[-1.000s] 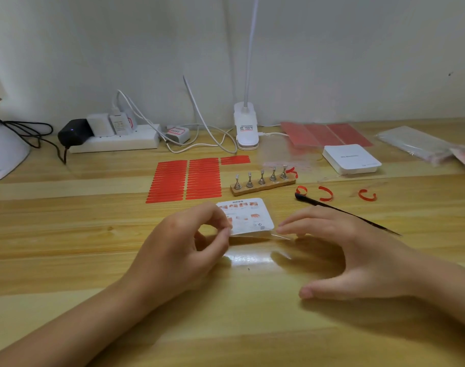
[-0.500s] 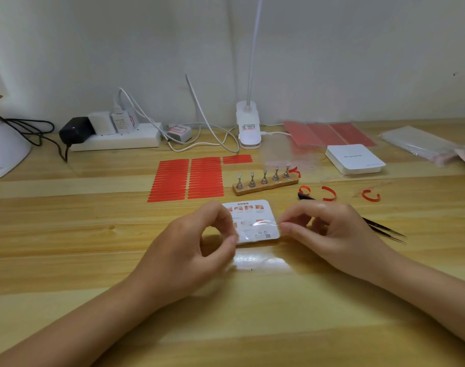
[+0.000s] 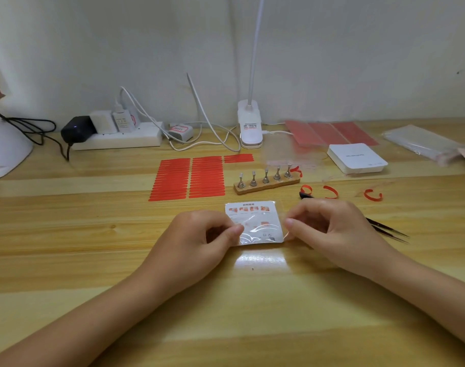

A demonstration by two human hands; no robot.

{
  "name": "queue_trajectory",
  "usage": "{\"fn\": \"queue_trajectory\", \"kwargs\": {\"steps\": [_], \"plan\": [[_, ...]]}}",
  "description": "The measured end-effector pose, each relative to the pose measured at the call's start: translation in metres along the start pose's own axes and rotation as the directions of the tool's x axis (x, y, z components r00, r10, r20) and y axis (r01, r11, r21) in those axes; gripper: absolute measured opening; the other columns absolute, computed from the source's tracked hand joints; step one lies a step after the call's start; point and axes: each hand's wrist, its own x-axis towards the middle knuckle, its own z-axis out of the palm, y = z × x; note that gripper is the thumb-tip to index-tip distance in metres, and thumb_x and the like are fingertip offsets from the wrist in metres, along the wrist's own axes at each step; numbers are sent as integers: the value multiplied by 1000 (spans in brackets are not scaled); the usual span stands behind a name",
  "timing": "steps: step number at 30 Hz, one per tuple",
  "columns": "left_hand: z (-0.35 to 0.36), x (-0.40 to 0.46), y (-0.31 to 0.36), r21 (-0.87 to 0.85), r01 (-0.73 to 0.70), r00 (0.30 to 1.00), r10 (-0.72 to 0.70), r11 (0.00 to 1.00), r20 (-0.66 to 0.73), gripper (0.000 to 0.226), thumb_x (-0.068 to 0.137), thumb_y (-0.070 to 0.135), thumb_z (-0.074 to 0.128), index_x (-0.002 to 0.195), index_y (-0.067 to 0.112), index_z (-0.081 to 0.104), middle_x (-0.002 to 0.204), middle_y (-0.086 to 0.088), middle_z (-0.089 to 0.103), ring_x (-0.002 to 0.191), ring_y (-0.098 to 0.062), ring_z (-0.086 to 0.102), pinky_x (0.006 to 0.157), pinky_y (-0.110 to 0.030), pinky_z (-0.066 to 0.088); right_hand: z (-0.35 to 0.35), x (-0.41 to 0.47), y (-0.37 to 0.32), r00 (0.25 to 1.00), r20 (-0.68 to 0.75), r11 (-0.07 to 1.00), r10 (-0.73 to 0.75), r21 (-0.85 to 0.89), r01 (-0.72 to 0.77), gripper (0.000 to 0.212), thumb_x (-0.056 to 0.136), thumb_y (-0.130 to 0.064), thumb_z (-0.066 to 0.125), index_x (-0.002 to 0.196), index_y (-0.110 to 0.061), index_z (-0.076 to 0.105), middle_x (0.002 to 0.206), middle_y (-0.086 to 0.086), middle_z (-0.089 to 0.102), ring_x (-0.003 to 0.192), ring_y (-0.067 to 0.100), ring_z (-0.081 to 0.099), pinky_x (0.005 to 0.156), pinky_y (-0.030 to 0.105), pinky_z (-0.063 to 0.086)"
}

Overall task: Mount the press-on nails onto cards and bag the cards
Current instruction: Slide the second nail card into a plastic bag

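Bright, even light falls from above. A white glare patch sits on the glossy tabletop [image 3: 260, 260], and the clear bag [image 3: 255, 229] glints. Shadows are soft and short. The wide-angle lens bows the tabletop's edges; far corners look slightly soft.

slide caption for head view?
Both hands, left and right, pinch a bagged card by its side edges over the desk.

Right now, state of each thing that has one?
card: inside clear bag, flat on table
clear bag: pinched at both sides
left hand: pinches bag's left edge
right hand: pinches bag's right edge
tweezers: lying on table, unheld
nail stand: pegs bare
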Motion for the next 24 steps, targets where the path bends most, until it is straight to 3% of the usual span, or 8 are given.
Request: {"fn": "queue_trajectory", "kwargs": {"steps": [6,9,13,19,24], "plan": [[2,5,6,100,77,997,-78,992,12,28,86,31,57,59,23,59,53,12,55,58,-5,49,52,-19,32,5,2,-4,993,-42,993,107,-48,-109,21,78,-12,65,60,-23,63,51,-21,59,50,-5,52,51,7,37],[4,11,8,152,123,992,-125,981,5,31,86,32,58,59,19,58,54,8,55,54,-7,46,55,-27,35,7,3,-4,989,-67,985,129,-107,-135,21,75,-15,62,56,-23,57,51,-20,57,52,-3,51,52,9,38],[6,13,8,186,147,989,-146,971,-16,33,84,32,58,54,20,53,49,10,51,53,-4,46,49,-23,31,10,8,-4,987,-56,957,153,-240,-162,20,74,-23,60,55,-21,55,51,-12,57,53,2,50,49,18,36],[5,20,9,180,183,983,-184,967,-12,18,83,29,60,70,20,54,65,7,60,63,-7,53,59,-27,41,16,10,-9,980,-48,902,192,-384,-196,21,72,-35,57,57,-22,49,51,-9,54,52,5,49,47,24,33],[5,17,10,217,167,986,-165,962,-26,17,85,27,59,73,22,48,65,7,54,63,-8,50,54,-23,34,19,9,-13,976,-77,854,203,-475,-215,22,74,-38,57,61,-22,49,59,-8,55,59,6,51,48,25,33]]}}
